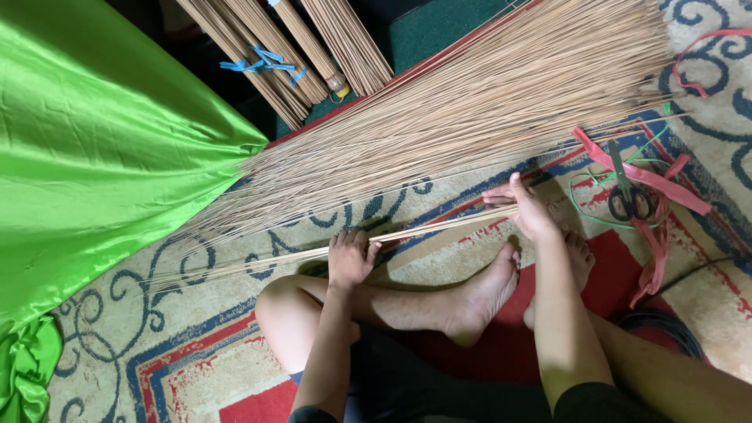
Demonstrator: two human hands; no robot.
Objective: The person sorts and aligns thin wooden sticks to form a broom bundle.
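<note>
patterned carpet (196, 345) underfoot. left hand (349, 257) curled shut round thin stick bundle (439, 225); right hand (526, 208) gripping same bundle further along, fingers closed. scissors (629, 196) right of bundle.

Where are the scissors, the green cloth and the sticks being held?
scissors (629, 200): head view, the handle loops.
green cloth (94, 149): head view, its broad middle.
thin bundle of sticks (439, 225): head view, between both hands.

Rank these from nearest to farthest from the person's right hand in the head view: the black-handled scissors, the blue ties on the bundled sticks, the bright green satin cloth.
Measured from the right hand:
1. Black-handled scissors, just to its right on the patterned carpet.
2. Blue ties on the bundled sticks, up and to the left.
3. Bright green satin cloth, far left; its nearest edge is roughly as far as the ties, its bulk farther.
</note>
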